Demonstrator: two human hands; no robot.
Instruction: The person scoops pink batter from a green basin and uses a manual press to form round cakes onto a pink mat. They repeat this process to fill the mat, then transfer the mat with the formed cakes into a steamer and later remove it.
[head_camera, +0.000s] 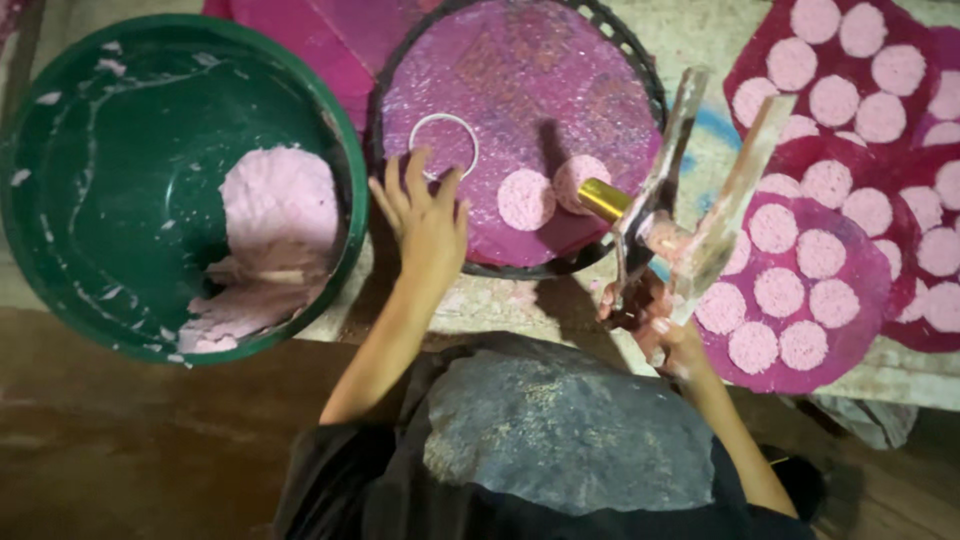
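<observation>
I see a thin white ring (444, 145) lying flat on the upper left of the round magenta tray (520, 60), and my left hand (425, 215) rests fingers spread just below it, fingertips at its lower edge. My right hand (650, 315) grips a clear, two-armed press tool (690, 190) with a brass-coloured tip, its arms tilted up and away. That tip sits right beside two flat pink discs (550, 190) lying side by side on the tray's lower part.
</observation>
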